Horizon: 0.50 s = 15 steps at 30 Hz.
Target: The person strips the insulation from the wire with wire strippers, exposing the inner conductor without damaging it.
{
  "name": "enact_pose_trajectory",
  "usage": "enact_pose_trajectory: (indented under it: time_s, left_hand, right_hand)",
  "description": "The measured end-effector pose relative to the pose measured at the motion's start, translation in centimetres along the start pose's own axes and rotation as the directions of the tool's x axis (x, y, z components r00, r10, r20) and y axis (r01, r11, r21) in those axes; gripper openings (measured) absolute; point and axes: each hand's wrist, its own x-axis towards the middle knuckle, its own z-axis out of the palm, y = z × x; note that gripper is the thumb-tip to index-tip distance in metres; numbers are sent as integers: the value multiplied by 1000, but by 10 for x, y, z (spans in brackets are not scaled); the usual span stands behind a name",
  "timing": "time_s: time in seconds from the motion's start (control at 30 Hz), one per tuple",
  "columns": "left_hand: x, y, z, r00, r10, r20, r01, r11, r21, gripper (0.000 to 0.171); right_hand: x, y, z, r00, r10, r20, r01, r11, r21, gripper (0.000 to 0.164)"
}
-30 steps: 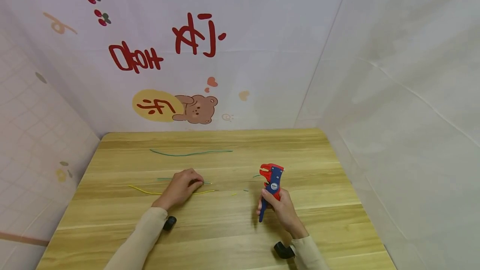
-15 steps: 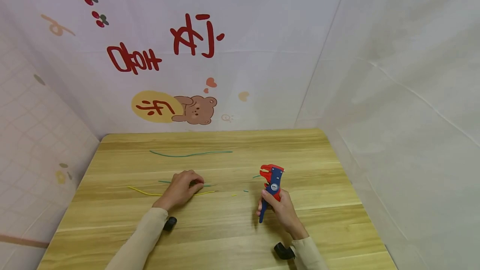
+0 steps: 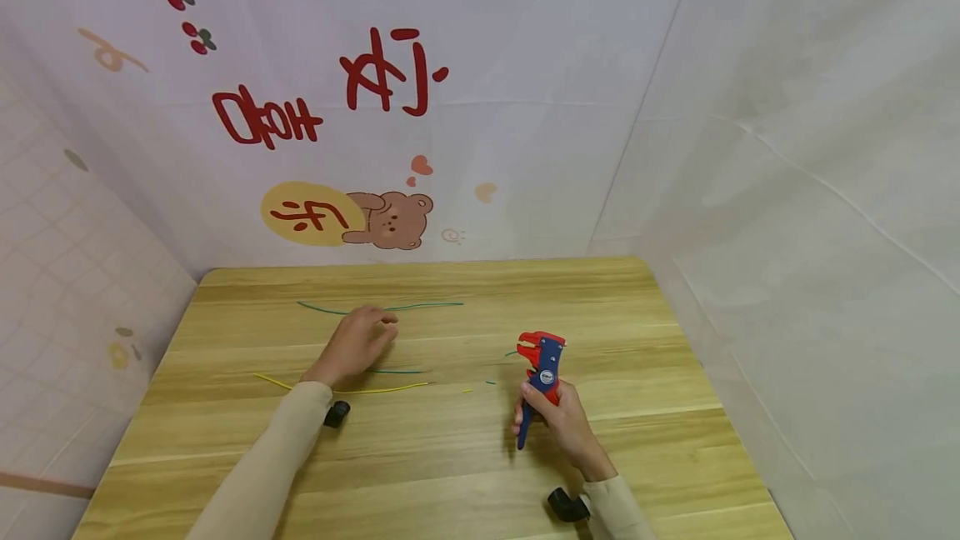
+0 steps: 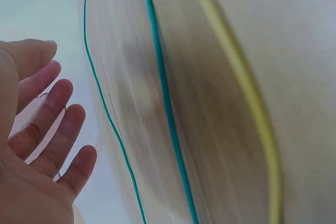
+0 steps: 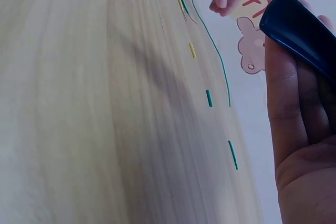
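My left hand (image 3: 358, 346) hovers over the table with loosely spread fingers and nothing between them, as the left wrist view also shows. It is close to the far green wire (image 3: 423, 305) and partly covers it in the head view. Below the hand lie a second green wire (image 3: 397, 372) and a yellow wire (image 3: 382, 392), both with bare metal at the right end. My right hand (image 3: 564, 422) grips a red and blue wire stripper (image 3: 547, 361) by its handles, head upward. In the right wrist view one dark handle (image 5: 299, 30) crosses the fingers.
Short cut pieces lie between the hands: a yellow scrap (image 3: 467, 391), a green scrap (image 3: 491, 382) and a longer green piece (image 3: 512, 352) beside the stripper's head. The wooden table (image 3: 450, 473) meets a printed cloth wall (image 3: 517, 123) at its back edge.
My left hand has let go of the nearer green wire, leaving it on the table, and has moved up towards the far green wire. The right hand stays nearly still with the wire stripper.
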Motion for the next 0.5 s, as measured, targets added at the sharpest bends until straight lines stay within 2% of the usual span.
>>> enact_pose_trajectory:
  time_s: [0.17,0.3,0.4,0.5]
  left_hand:
    - [13,-4,0,1000,6,-19,-6,1000,6,25]
    - [19,-11,2,999,-22,-43,23,999,23,27]
    - [21,-16,3,998,-42,-51,42,999,10,30]
    - [24,-19,3,998,-34,-62,33,999,-21,32]
  right_hand:
    - [0,0,3,1000,23,-9,-23,1000,9,35]
    - [1,2,4,999,34,8,-34,999,8,42]
    - [2,3,5,999,34,11,-34,999,0,40]
    - [1,3,5,1000,30,7,-30,1000,-7,34]
